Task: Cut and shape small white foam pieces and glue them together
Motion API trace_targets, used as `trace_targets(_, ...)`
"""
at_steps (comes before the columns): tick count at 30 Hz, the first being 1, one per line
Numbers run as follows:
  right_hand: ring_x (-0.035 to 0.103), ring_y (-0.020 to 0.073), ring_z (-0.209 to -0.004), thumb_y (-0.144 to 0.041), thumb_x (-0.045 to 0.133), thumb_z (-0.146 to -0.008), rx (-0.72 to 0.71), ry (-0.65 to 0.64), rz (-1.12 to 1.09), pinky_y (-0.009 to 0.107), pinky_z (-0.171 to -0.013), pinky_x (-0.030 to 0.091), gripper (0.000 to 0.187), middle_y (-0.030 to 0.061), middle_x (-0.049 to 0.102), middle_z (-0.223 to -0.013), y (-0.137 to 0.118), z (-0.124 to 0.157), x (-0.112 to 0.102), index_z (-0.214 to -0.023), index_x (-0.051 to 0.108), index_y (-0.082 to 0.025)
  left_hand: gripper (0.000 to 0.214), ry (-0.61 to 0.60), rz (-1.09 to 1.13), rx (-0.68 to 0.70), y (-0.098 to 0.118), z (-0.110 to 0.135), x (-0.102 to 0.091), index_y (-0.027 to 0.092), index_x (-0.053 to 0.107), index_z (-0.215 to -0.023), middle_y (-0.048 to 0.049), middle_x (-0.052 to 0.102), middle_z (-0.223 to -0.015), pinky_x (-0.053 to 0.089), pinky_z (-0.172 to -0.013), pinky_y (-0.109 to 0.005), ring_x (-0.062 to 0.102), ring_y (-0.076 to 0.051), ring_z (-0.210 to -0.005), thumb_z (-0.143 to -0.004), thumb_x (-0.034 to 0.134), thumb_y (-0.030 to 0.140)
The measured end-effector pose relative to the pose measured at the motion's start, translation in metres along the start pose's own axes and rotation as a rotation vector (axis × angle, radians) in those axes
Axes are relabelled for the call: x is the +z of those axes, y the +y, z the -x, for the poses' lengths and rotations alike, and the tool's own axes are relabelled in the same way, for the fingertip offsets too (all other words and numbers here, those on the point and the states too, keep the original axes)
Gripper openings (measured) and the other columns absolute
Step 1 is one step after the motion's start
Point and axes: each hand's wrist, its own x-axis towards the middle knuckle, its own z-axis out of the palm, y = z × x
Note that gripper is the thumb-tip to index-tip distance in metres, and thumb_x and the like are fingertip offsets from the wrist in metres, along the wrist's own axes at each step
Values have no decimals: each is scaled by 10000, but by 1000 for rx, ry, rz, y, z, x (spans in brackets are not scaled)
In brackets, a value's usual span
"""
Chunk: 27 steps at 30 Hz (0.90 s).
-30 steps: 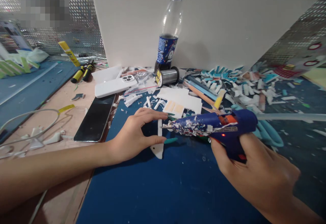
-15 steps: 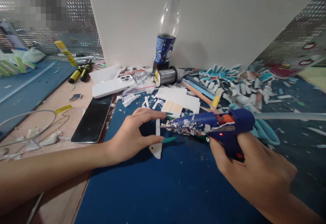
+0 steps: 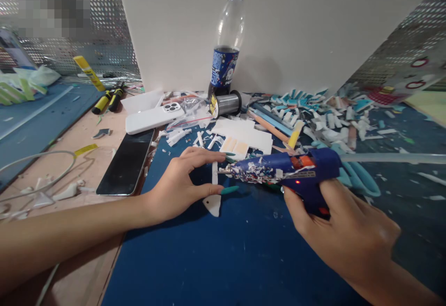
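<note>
My right hand [image 3: 343, 231] grips a blue hot glue gun [image 3: 289, 171] whose barrel is crusted with paper scraps; its red light is on and a clear glue stick [image 3: 393, 158] sticks out behind. The nozzle points left at a small white foam piece [image 3: 213, 190] lying on the blue cutting mat [image 3: 226, 259]. My left hand [image 3: 181, 183] rests on the mat with thumb and forefinger pinched around that white piece, holding it down.
A cola bottle [image 3: 226, 46] and a wire spool [image 3: 226, 104] stand by the white back board. A black phone [image 3: 126, 162] and a white phone case [image 3: 153, 117] lie left. Foam scraps [image 3: 324, 115], teal scissors [image 3: 358, 176], pencils and white cards [image 3: 244, 134] litter the mat. A cable [image 3: 38, 166] lies far left.
The glue gun has drifted slightly left toward the white piece. My left hand stays on the piece.
</note>
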Motion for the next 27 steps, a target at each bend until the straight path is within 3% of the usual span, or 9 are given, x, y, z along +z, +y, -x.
trace_targets(3, 488, 141, -459, -156, 633, -826, -25, 12, -9, 277, -457, 347, 34, -26, 472, -478, -1, 0, -1, -836, 602, -145, 403, 16, 1, -13, -1, 1, 0, 217, 642, -1166, -33, 667, -1207, 448, -1011, -406, 523, -221, -1186, -776, 745, 237)
trace_targets(7, 584, 161, -582, -110, 666, -792, -72, 40, 10, 276, -447, 326, 254, 37, 608, -597, -1, -1, -3, -1035, 600, -75, 409, 58, 9, -28, -3, 2, 1, 236, 648, -1170, -36, 658, -1229, 426, -1050, -427, 521, -226, -1206, -775, 745, 275)
trace_targets(10, 532, 149, -501, -177, 617, -836, -37, -16, 80, 278, -417, 295, 137, 28, 548, -533, 7, -3, -1, -922, 610, -71, 435, 107, 22, -49, -5, 1, 1, 246, 638, -1199, -41, 636, -1270, 407, -1080, -445, 510, -240, -1243, -781, 728, 329)
trace_targets(13, 521, 149, -479, -273, 571, -857, 51, -43, 151, 268, -416, 305, 161, 26, 528, -542, 24, -10, 2, -811, 571, -118, 461, 143, 37, -82, -6, 1, 1, 269, 623, -1227, -34, 604, -1321, 405, -1083, -478, 467, -265, -1299, -785, 706, 370)
trace_targets(17, 597, 229, -624, -527, 640, -744, 549, -59, 159, 315, -548, 421, 404, 80, 596, -693, 53, -20, -10, -851, 551, -148, 456, 164, 58, -109, -10, 1, 1, 295, 630, -1215, -29, 582, -1351, 349, -1104, -565, 443, -310, -1320, -779, 691, 414)
trace_targets(19, 604, 267, -685, -616, 636, -716, 725, -51, 207, 364, -599, 444, 528, 116, 603, -767, 65, -20, -24, -906, 545, -132, 478, 169, 41, -130, -12, 1, 2, 327, 626, -1217, -8, 566, -1370, 319, -1115, -591, 431, -320, -1329, -761, 694, 455)
trace_targets(23, 593, 306, -702, -648, 587, -777, 914, -104, 284, 401, -567, 450, 604, 132, 584, -742, 78, -3, -55, -981, 521, -84, 492, 124, 15, -96, -15, 2, 2, 352, 641, -1187, 7, 597, -1334, 315, -1115, -602, 419, -317, -1339, -741, 683, 555)
trace_targets(25, 570, 270, -619, -607, 550, -839, 996, -207, 267, 383, -506, 442, 550, 102, 552, -644, 87, 11, -63, -912, 556, -62, 493, 106, 3, -73, -16, 3, 2, 358, 635, -1194, 8, 598, -1331, 339, -1101, -597, 432, -310, -1328, -746, 681, 560)
trace_targets(27, 578, 190, -636, -492, 522, -914, 1007, -333, 197, 339, -553, 486, 425, 87, 586, -730, 98, 24, -65, -910, 590, -72, 506, 102, -2, -59, -18, 4, 2, 359, 626, -1207, 6, 594, -1334, 342, -1099, -595, 436, -306, -1322, -745, 687, 559)
